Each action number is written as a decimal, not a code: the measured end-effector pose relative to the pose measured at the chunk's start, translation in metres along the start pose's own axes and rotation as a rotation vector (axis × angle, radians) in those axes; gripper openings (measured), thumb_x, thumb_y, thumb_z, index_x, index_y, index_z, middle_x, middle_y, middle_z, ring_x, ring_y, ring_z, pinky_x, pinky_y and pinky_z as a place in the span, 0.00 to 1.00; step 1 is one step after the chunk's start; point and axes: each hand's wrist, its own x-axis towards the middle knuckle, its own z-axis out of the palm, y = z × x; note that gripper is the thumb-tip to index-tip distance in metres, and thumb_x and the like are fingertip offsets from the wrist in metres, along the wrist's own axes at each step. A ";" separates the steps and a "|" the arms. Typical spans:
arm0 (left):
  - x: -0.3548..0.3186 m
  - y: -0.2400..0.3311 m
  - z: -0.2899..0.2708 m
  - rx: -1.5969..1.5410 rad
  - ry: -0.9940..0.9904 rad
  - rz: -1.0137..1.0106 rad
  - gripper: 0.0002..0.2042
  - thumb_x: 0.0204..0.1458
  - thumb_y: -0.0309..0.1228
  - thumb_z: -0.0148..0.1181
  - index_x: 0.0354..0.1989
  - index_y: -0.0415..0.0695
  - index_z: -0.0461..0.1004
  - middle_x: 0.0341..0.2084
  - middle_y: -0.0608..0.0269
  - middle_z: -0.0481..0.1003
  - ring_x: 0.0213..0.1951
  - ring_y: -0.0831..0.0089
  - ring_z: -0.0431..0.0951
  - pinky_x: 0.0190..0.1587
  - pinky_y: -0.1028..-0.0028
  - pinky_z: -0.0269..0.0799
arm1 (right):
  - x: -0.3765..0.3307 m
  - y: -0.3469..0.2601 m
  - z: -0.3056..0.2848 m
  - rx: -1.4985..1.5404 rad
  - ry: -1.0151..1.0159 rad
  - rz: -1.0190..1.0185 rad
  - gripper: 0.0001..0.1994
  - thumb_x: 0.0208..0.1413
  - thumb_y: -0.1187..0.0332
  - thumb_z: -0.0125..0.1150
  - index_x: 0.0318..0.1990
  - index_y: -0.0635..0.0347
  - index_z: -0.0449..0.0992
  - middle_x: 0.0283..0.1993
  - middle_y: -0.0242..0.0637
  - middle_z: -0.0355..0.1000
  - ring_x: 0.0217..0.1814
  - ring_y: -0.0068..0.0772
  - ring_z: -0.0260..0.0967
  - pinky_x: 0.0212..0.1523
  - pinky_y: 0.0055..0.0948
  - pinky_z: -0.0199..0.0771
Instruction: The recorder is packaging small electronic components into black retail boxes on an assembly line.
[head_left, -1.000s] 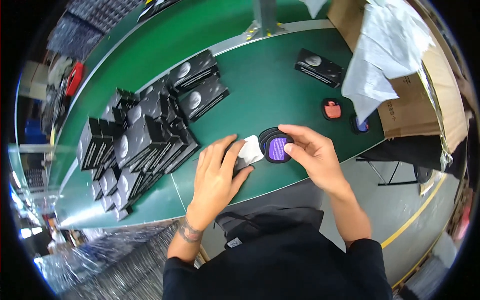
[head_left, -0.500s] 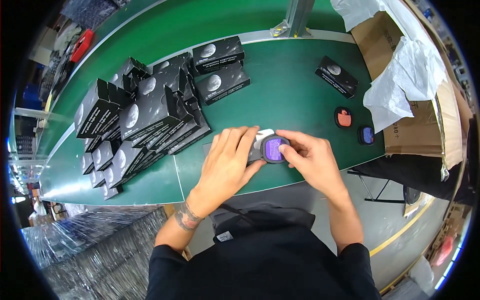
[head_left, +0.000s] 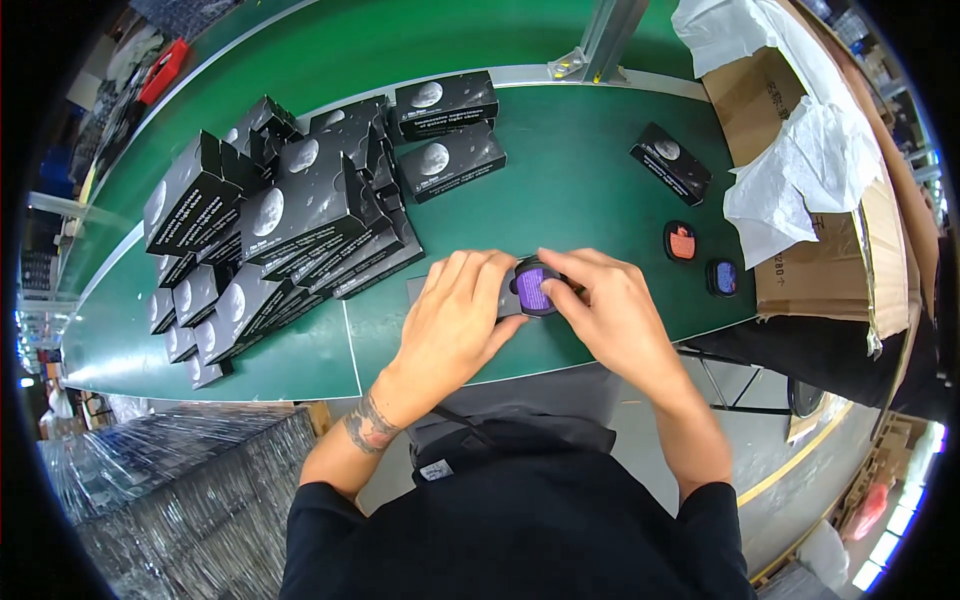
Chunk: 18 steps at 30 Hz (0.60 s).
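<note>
My left hand [head_left: 452,312] lies closed over a small dark grey box [head_left: 414,290], most of which it hides. Between the thumb and fingers of my right hand [head_left: 612,312] is a round black disc [head_left: 534,288] with a purple label facing up. The disc is tilted at the box's right end, by my left fingertips; how far inside it sits I cannot tell. Right of my hands, two similar discs lie on the green table [head_left: 560,200]: an orange-labelled disc [head_left: 680,241] and a blue-labelled disc [head_left: 722,278].
A large pile of black printed boxes [head_left: 300,210] with moon pictures fills the table's left. One such box [head_left: 670,163] lies at the back right. An open cardboard carton [head_left: 830,265] with white wrapping [head_left: 790,180] stands at the right edge. A metal post [head_left: 606,40] rises behind.
My right hand has moved the purple-labelled disc slightly left and tilted it against the box. The white piece seen beside the disc earlier is now out of sight. My left hand stays in place.
</note>
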 end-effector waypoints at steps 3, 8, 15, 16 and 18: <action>0.000 0.000 0.002 -0.008 0.001 0.015 0.32 0.43 0.28 0.78 0.57 0.39 0.69 0.51 0.53 0.75 0.53 0.52 0.75 0.55 0.58 0.70 | -0.007 0.005 0.015 0.024 0.101 0.019 0.15 0.59 0.73 0.68 0.53 0.67 0.82 0.50 0.50 0.79 0.44 0.53 0.79 0.47 0.44 0.78; -0.001 0.001 0.000 -0.023 0.011 0.018 0.32 0.42 0.27 0.78 0.58 0.38 0.69 0.51 0.53 0.75 0.53 0.52 0.75 0.54 0.58 0.70 | -0.024 0.013 0.054 -0.136 0.394 -0.096 0.19 0.59 0.73 0.69 0.58 0.63 0.79 0.56 0.49 0.78 0.53 0.51 0.78 0.54 0.44 0.75; 0.000 -0.003 0.001 -0.021 -0.003 0.046 0.31 0.42 0.28 0.78 0.57 0.39 0.71 0.52 0.53 0.75 0.52 0.53 0.75 0.54 0.58 0.70 | -0.024 0.022 0.001 -0.017 0.016 -0.185 0.22 0.57 0.73 0.70 0.59 0.66 0.77 0.59 0.48 0.78 0.54 0.54 0.76 0.61 0.46 0.74; 0.001 -0.002 0.000 -0.022 -0.006 0.051 0.31 0.42 0.28 0.78 0.57 0.39 0.71 0.52 0.53 0.75 0.52 0.53 0.75 0.54 0.58 0.70 | -0.019 0.024 -0.003 -0.018 -0.012 -0.226 0.22 0.56 0.73 0.71 0.59 0.66 0.77 0.56 0.46 0.78 0.53 0.53 0.76 0.57 0.44 0.76; 0.001 -0.001 -0.001 0.007 -0.027 0.053 0.32 0.43 0.28 0.77 0.58 0.40 0.72 0.52 0.55 0.75 0.53 0.54 0.75 0.54 0.58 0.69 | -0.010 0.030 -0.001 -0.007 -0.020 -0.211 0.22 0.56 0.72 0.71 0.59 0.65 0.77 0.54 0.45 0.78 0.52 0.52 0.76 0.55 0.43 0.77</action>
